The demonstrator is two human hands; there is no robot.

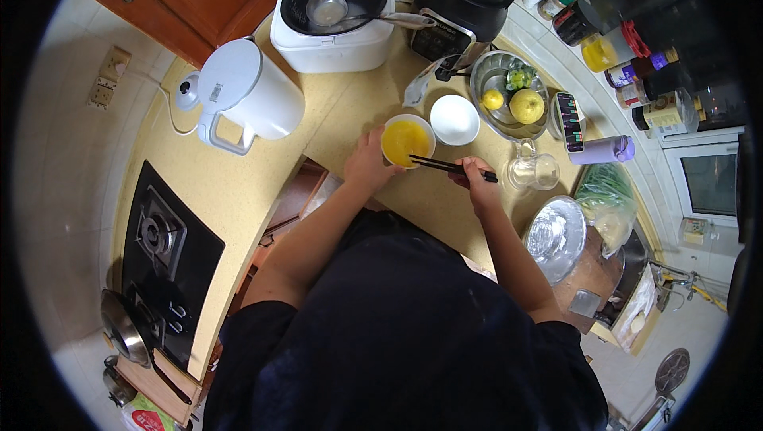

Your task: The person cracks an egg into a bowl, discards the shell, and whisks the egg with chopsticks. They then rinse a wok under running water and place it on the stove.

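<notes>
My left hand [368,162] grips the side of a white bowl [431,131] that holds yellow liquid [405,142], which looks like beaten egg. In my right hand [475,179] is a pair of black chopsticks [438,164], their tips in the liquid near the bowl's lower rim. A second white bowl [454,120], with white contents or a bare white inside, stands just right of the first. Right of my right hand is a clear glass pitcher or cup [533,170].
An open rice cooker [331,54] with a ladle, a white kettle [277,103] and a blender [459,13] stand behind. A metal bowl [480,103] of fruit, a phone [570,122] and a purple bottle [599,150] are at right. The gas hob [197,240] lies at left.
</notes>
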